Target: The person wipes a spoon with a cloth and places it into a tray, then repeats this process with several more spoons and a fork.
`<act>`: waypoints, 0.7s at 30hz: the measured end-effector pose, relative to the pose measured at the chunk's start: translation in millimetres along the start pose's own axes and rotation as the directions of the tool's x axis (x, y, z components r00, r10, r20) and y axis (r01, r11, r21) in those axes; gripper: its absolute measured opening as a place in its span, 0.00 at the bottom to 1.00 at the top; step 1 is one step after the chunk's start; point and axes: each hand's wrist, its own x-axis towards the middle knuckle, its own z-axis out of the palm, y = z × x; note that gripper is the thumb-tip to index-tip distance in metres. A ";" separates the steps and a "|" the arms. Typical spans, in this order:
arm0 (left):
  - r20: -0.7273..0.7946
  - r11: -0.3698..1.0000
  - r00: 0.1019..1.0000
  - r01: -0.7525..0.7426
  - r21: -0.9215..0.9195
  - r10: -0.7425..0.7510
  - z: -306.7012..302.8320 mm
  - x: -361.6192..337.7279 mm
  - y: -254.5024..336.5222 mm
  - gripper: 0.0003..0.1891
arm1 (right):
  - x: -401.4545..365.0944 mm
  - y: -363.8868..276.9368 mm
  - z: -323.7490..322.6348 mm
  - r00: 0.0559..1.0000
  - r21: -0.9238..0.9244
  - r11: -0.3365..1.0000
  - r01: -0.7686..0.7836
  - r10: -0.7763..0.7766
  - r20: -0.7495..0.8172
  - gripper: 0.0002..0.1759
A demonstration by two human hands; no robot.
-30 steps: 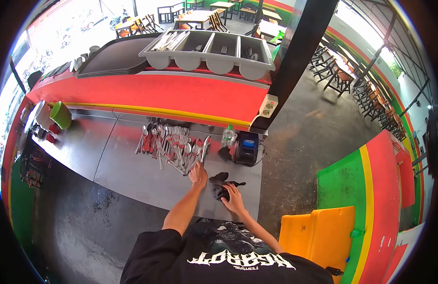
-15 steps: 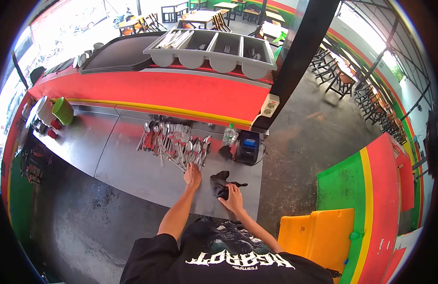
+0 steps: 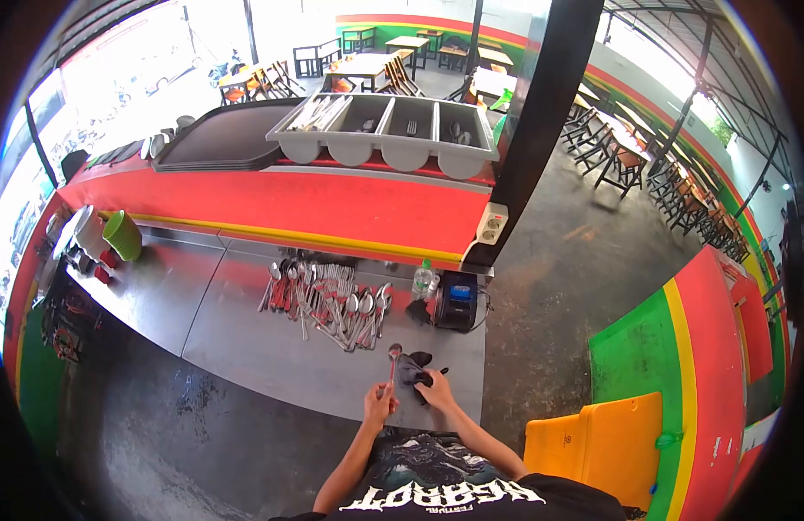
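Observation:
A spoon (image 3: 394,352) stands bowl-up in my left hand (image 3: 380,405), whose fingers are closed round its handle. Just to the right, my right hand (image 3: 435,390) grips a dark cloth (image 3: 411,368), which lies close against the spoon. Beyond my hands, a spread pile of spoons and forks (image 3: 332,301) rests on the metal counter (image 3: 254,347).
A grey cutlery tray (image 3: 384,139) with four compartments and stacked dark trays (image 3: 228,136) sit on the red ledge. A bottle (image 3: 422,280) and a black device (image 3: 456,301) stand at the counter's right. Green baskets (image 3: 122,235) are far left. A black post (image 3: 541,130) rises beside the ledge.
My left hand has drawn back from the cutlery pile toward my body and now holds a spoon upright. The cloth in my right hand has come up beside the spoon. The view has shifted slightly.

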 end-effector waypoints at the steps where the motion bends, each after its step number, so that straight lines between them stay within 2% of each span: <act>1: 0.019 0.999 1.000 -0.007 0.036 0.006 -2.1 -2.7 -1.2 0.15 | 0.1 -2.0 -5.3 0.995 0.170 0.981 -0.093 0.084 0.060 0.29; 2: 0.035 0.997 0.999 -0.015 0.071 0.012 -5.8 -3.7 -1.2 0.16 | -0.8 -4.9 -8.9 0.979 0.327 0.926 -0.191 0.154 0.135 0.29; 5: 0.113 0.993 0.993 0.013 0.120 -0.026 -23.0 6.4 -26.8 0.15 | -24.0 -23.4 -19.0 0.979 0.318 0.926 -0.202 0.182 0.092 0.28; 6: 0.143 0.991 0.989 0.030 0.129 -0.049 -28.8 12.6 -33.2 0.15 | -30.7 -23.0 -20.7 0.970 0.282 0.932 -0.228 0.192 0.150 0.28; 9: 0.284 0.908 0.959 -0.102 0.407 -0.020 -36.9 0.2 -9.4 0.15 | -50.8 -20.5 -14.0 0.991 0.437 0.895 -0.083 0.026 0.134 0.26; 10: 0.261 0.908 0.965 -0.083 0.412 -0.031 -35.9 4.3 -12.5 0.15 | -55.2 -29.9 -20.4 0.986 0.382 0.924 -0.022 -0.044 0.162 0.26; 12: 0.219 0.906 0.973 -0.033 0.423 -0.067 -31.0 9.6 -27.3 0.14 | -57.0 -49.8 -25.9 0.981 0.389 0.920 0.053 -0.121 0.152 0.26; 14: 0.275 0.826 0.940 -0.314 0.469 0.202 -26.1 15.2 -46.9 0.14 | -59.3 -59.1 -27.9 0.972 0.347 0.929 0.129 -0.188 0.140 0.25; 15: 0.308 0.753 0.892 -0.447 0.483 0.332 -23.7 17.3 -55.2 0.14 | -56.4 -60.9 -28.4 0.965 0.302 0.936 0.180 -0.228 0.129 0.25; 16: 0.263 0.755 0.905 -0.425 0.500 0.335 -19.4 13.4 -56.4 0.14 | -54.1 -64.3 -29.4 0.956 0.256 0.939 0.232 -0.269 0.119 0.26; 19: 0.158 0.757 0.920 -0.385 0.528 0.358 -7.3 3.1 -59.7 0.13 | -54.0 -77.2 -33.3 0.979 0.206 0.963 0.176 -0.194 0.067 0.28; 21: 0.129 0.754 0.912 -0.395 0.525 0.389 -3.7 -2.7 -58.6 0.11 | -51.7 -81.6 -34.8 0.964 0.143 0.954 0.264 -0.266 -0.006 0.29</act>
